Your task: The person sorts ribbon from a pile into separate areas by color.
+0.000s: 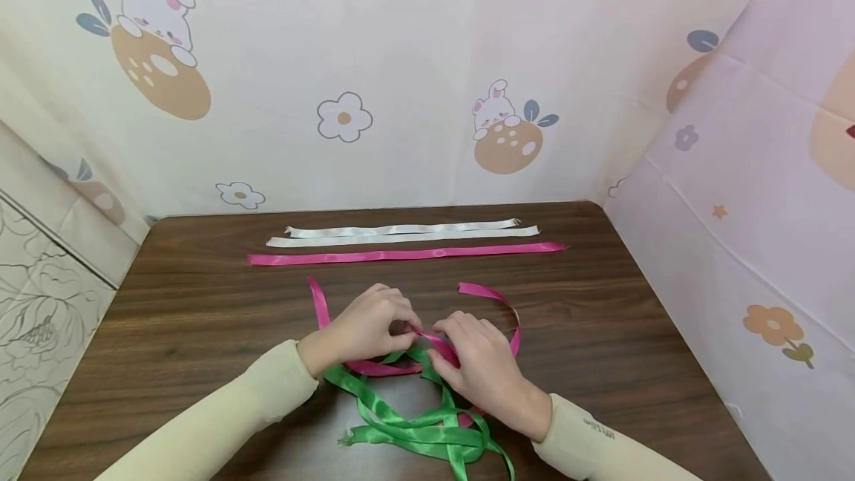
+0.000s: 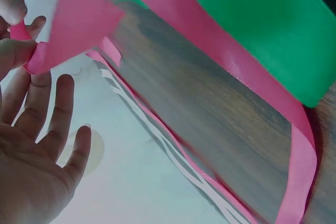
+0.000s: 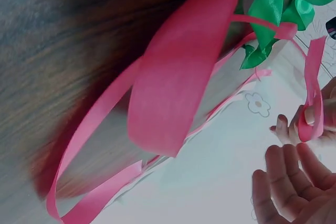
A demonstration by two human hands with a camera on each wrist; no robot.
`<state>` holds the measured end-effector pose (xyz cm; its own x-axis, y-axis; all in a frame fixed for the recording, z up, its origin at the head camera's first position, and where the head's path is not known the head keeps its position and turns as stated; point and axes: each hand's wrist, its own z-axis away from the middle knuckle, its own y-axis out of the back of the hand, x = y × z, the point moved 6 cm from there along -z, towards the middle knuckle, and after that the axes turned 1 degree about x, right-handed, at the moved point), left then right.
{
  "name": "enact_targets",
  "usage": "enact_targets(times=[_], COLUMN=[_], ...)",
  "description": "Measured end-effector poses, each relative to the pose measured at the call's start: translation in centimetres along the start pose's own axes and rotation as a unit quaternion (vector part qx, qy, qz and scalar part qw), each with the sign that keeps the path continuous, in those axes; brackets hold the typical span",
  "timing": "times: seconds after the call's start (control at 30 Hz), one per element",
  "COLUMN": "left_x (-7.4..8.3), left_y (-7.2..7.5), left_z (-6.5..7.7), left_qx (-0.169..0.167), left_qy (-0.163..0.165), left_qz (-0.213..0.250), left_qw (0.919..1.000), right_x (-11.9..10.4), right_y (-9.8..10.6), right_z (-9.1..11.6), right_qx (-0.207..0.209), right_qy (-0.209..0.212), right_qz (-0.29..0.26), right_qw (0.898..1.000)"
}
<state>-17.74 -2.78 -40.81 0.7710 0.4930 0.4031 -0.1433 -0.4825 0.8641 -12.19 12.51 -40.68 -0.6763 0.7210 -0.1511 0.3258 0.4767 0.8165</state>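
My left hand [image 1: 371,325] pinches a pink satin ribbon [image 1: 444,349] between thumb and fingertips above the table. In the left wrist view the other fingers of that hand spread out beside the folded ribbon. My right hand [image 1: 484,366] is close by on the right, with the ribbon running into the gap between its thumb and forefinger. Four of its fingers reach forward, fairly straight, in the right wrist view; its thumb is out of that frame. Below both hands lies a tangled green ribbon [image 1: 427,433]. Loose lengths of pink ribbon curl out on either side.
Along the back of the dark wooden table [image 1: 194,303] lie two white ribbons [image 1: 401,229] and a straight pink ribbon [image 1: 401,255], stretched nearly parallel. A pale cloth [image 1: 414,36] printed with rabbits and flowers hangs behind the table and on its right.
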Motion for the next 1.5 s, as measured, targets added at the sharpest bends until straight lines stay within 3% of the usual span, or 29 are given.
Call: enact_targets(times=[0.3, 0.53, 0.8, 1.5], left_x=[0.1, -0.3, -1.1, -5.4], left_y=[0.9, 2.1, 4.4, 11.6], left_z=[0.2, 0.7, 1.4, 4.7], left_qx=[0.007, 0.025, 0.079, 0.174], left_qy=[-0.001, 0.007, 0.000, 0.080], left_qz=[-0.002, -0.005, 0.000, -0.007], left_qw=[1.0000, 0.9996, 0.9969, 0.9815], right_x=[0.8, 2.0, 3.3, 8.3], right_y=[1.0, 2.2, 3.6, 7.8], right_z=[-0.4, -0.7, -0.7, -0.9], right_qx=[0.024, 0.019, 0.019, 0.047], right_qy=[0.009, -0.004, 0.002, -0.031], right_qz=[-0.030, -0.031, -0.028, 0.011], right_qw=[0.999, 0.999, 0.999, 0.998])
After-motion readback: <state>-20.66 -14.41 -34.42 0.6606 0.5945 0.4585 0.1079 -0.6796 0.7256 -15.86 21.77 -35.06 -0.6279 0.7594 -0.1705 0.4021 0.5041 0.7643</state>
